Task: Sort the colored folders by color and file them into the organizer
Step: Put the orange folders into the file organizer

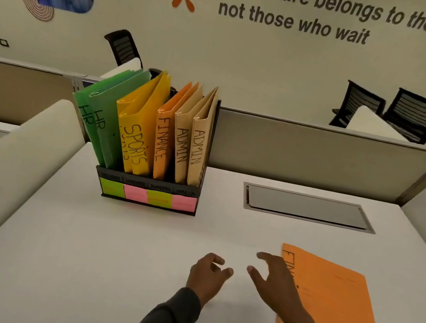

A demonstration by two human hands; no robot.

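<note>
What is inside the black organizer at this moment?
Two green HR folders, two yellow folders (one reads SPORTS), one orange FINANCE folder, two tan ADMIN folders. Their bottoms are hidden behind the organizer front wall.

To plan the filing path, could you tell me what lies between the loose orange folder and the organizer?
Head view: bare white desk, from the orange folder to the organizer; only the right hand overlaps the folder's left edge.
</note>
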